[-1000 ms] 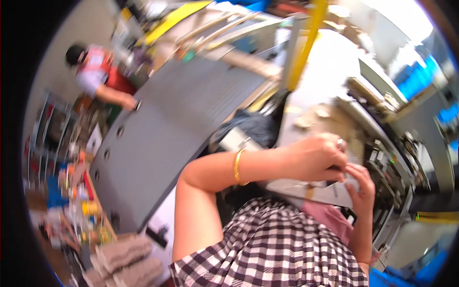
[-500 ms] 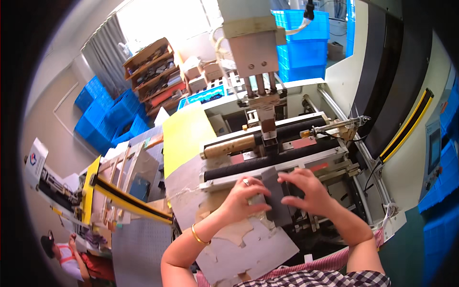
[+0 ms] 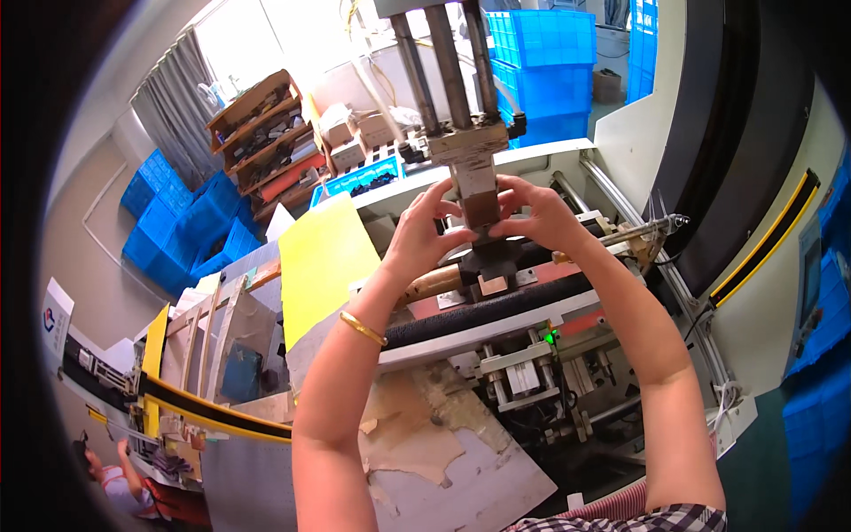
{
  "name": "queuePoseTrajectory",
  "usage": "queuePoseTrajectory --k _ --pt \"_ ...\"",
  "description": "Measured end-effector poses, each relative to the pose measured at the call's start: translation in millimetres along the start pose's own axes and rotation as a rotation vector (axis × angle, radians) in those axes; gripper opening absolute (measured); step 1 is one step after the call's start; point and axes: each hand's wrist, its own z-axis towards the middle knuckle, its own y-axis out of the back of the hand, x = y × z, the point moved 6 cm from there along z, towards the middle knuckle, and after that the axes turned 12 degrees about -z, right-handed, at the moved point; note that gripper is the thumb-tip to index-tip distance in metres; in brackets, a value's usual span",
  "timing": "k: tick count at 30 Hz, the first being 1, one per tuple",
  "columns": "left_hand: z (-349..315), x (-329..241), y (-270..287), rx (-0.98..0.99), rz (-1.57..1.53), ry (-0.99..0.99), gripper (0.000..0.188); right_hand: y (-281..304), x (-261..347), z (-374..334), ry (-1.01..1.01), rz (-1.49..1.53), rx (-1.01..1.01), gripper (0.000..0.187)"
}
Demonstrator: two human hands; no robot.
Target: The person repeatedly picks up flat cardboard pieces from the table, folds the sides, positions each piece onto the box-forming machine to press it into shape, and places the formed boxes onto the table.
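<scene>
Both arms reach forward to a metal press block (image 3: 479, 191) hanging from upright rods. My left hand (image 3: 424, 229) is on its left side with the fingers bent. Its thumb points in towards the top of a dark grey piece (image 3: 493, 259) just below the block. My right hand (image 3: 542, 215) mirrors it on the right, fingers curled by the block and thumb at the piece's upper edge. The fingertips are partly hidden, but both hands appear to hold the piece between them. Below it lie a black roller (image 3: 496, 310) and a reddish strip (image 3: 434, 306).
A yellow sheet (image 3: 328, 266) and a worn, peeling board (image 3: 479, 479) flank the machine. Blue crates (image 3: 542, 80) are stacked behind, near wooden shelves (image 3: 266, 142). Yellow-black bars (image 3: 213, 408) stand at the sides. Another person (image 3: 128, 483) sits at the far lower left.
Both hands have moved forward and up from in front of the rollers to the press block. The grey piece that was between them has left its place near the board. A green light now shows.
</scene>
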Motion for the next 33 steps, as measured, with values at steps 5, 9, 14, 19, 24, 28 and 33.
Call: queuePoseTrajectory --k 5,9,14,19,24,28,33 --pt "-58.4 -43.4 11.4 -0.223 0.126 -0.188 0.094 -1.1 40.2 -65.2 -0.104 0.499 -0.618 0.035" --pt "-196.0 -83.8 24.5 0.005 -0.066 -0.056 0.053 -134.6 116.9 -191.9 -0.126 0.410 0.131 0.015" --pt "-421.4 -77.1 106.7 -0.269 -0.139 0.435 0.026 -237.5 202.6 -323.4 -0.297 0.535 0.601 0.016" --pt "-786.6 -88.8 222.3 -1.280 0.141 0.718 0.019 -316.4 300.1 -341.5 -0.154 0.609 0.846 0.021" --pt "-1249.2 -260.0 148.4 -1.896 0.734 1.456 0.021 -419.2 405.4 -342.6 0.106 0.547 1.113 0.025" --pt "-1346.9 -364.4 95.9 -1.933 0.838 1.971 0.034 -487.2 482.7 -343.1 0.493 0.294 1.187 0.030" --pt "-1380.4 -444.1 79.7 -1.829 1.093 2.251 0.042 -545.7 560.3 -361.4 0.750 0.350 1.342 0.034"
